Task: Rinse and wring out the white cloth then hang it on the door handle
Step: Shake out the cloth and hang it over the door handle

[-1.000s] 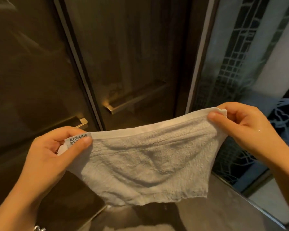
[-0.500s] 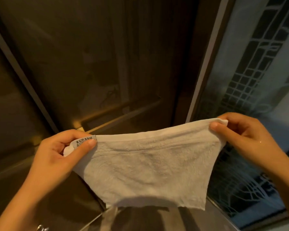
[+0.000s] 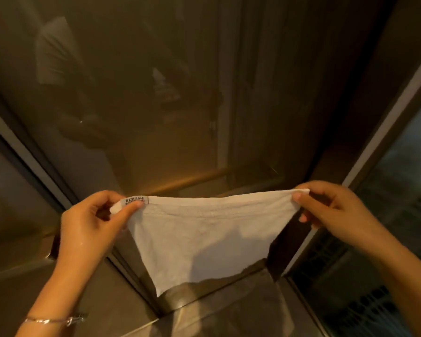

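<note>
The white cloth (image 3: 204, 237) hangs spread out flat between both hands, its top hem pulled taut and its printed label at the left corner. My left hand (image 3: 93, 224) pinches the labelled left corner. My right hand (image 3: 333, 205) pinches the right corner. A brass bar door handle (image 3: 192, 180) runs across the dark glossy door (image 3: 156, 93) just behind and slightly above the cloth's top hem. The handle's lower part is hidden by the cloth.
A second dark door panel (image 3: 15, 203) lies to the left past a pale frame strip (image 3: 27, 154). A window with a patterned grille (image 3: 387, 239) fills the right side. A shiny ledge (image 3: 229, 310) sits below the cloth.
Both hands have carried the stretched cloth closer to the door, and the view has shifted left and up. The handle now sits right behind the cloth's top hem.
</note>
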`<control>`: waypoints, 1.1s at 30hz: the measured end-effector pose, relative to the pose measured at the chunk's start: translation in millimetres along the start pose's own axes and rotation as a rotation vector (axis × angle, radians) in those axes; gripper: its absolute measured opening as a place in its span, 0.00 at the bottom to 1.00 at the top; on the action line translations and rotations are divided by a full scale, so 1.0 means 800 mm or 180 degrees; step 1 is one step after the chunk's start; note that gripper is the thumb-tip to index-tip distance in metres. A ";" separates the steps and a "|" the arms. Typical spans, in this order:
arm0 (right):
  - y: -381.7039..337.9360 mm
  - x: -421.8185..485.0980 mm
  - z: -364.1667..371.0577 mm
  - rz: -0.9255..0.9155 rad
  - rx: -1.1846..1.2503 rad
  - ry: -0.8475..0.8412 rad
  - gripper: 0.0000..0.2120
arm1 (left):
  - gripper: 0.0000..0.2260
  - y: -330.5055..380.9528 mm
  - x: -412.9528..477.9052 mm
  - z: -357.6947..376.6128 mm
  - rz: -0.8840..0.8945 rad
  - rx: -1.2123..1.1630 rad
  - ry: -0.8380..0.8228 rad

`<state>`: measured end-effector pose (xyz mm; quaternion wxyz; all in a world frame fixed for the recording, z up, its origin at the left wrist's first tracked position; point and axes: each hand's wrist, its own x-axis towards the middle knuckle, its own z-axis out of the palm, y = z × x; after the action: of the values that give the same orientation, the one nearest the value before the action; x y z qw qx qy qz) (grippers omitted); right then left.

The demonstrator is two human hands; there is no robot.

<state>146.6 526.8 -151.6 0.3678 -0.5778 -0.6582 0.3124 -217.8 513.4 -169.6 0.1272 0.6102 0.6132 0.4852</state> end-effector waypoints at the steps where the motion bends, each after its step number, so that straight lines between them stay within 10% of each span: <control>1: 0.004 0.019 0.002 0.0075 0.0143 -0.0005 0.06 | 0.05 -0.006 0.013 0.008 -0.0012 -0.0038 0.0066; 14: 0.062 0.210 0.065 0.0916 0.1319 0.0341 0.15 | 0.10 -0.053 0.051 0.129 -0.0462 0.0178 0.1241; 18: 0.099 0.225 0.080 0.0400 0.0182 -0.0102 0.18 | 0.17 -0.061 0.024 0.158 -0.0993 0.0126 0.0951; 23: 0.139 0.227 0.059 -0.0671 -0.1026 -0.0893 0.05 | 0.03 -0.064 0.015 0.163 -0.0926 0.1273 0.0004; 28: 0.153 0.230 0.059 -0.0955 -0.1343 -0.1722 0.06 | 0.19 -0.055 0.018 0.151 -0.1004 0.1992 -0.0595; 33: 0.160 0.206 0.043 -0.1299 -0.0802 -0.0851 0.08 | 0.05 -0.072 -0.007 0.119 -0.1031 0.1425 0.0697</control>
<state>175.5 707.9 -256.9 0.2582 -0.4281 -0.8374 0.2209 -181.3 562.5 -262.5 -0.0017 0.4613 0.8045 0.3743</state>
